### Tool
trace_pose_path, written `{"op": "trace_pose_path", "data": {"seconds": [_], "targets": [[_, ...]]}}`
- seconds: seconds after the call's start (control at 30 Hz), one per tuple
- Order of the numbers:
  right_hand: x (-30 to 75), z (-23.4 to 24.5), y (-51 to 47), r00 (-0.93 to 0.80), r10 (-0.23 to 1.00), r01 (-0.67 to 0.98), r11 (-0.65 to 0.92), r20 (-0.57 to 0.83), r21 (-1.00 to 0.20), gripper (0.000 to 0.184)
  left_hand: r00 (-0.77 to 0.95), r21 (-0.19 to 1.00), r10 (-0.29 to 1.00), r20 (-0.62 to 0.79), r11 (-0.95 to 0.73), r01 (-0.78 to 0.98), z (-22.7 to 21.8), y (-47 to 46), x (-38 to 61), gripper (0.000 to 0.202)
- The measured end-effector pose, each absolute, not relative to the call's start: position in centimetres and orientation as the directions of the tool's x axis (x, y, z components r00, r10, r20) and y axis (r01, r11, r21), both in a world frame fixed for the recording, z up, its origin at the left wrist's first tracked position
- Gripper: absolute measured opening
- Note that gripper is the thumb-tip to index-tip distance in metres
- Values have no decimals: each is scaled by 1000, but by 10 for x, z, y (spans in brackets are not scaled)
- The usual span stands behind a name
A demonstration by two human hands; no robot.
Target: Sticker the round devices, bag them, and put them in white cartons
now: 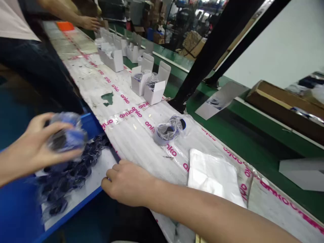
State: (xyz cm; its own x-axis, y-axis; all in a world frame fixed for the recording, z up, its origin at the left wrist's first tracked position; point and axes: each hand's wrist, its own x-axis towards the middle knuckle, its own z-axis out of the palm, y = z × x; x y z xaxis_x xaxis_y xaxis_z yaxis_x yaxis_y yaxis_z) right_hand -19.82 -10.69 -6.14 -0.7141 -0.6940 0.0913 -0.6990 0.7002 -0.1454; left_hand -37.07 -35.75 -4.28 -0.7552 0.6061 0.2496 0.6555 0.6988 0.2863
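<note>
My left hand (32, 148) is closed around a clear plastic bag holding a dark blue item (66, 135), lifted above a blue bin (91, 126) that holds several more bagged dark items (71, 172). My right hand (128, 182) rests curled at the near edge of the white worktable (141, 141), by the bin's corner; whether it holds anything is hidden. One bagged dark item (168, 131) lies on the table a little beyond my right hand. A stack of clear white bags (212, 175) lies to the right of it.
Two open white cartons (149, 86) with bagged items stand further along the table, with several more behind (113, 54). Another person's hand (89, 23) and dark trousers (37, 71) are at the far left. A green conveyor (240, 135) runs on the right, with flat white cartons (220, 99).
</note>
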Motion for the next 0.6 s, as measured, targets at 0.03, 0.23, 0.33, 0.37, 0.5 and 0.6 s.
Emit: {"op": "trace_pose_path", "data": {"seconds": [0.03, 0.23, 0.33, 0.37, 0.5, 0.6], "targets": [[-198, -61, -107, -708, -703, -705, 696, 72, -136, 9, -715, 285, 635, 293, 656, 699, -19, -328, -370, 66], [-194, -61, -110, -710, -703, -699, 710, -34, -83, 10, -541, 300, 827, -151, 560, 772, 26, -157, -357, 88], [-191, -63, -111, -715, -699, -696, 714, -22, -72, 12, -461, 255, 846, -267, 523, 813, 18, -122, -352, 93], [-190, -64, -111, -714, -700, -698, 713, -10, -70, 11, -443, 267, 848, -290, 516, 814, 17, -122, -351, 98], [-187, -66, -110, -710, -702, -704, 707, 54, -66, 10, -433, 450, 892, -130, 442, 776, 21, -179, -362, 100], [-187, -67, -110, -714, -692, -700, 708, 105, -96, 10, -723, 568, 659, 206, 522, 637, -8, -255, -391, 68]]}}
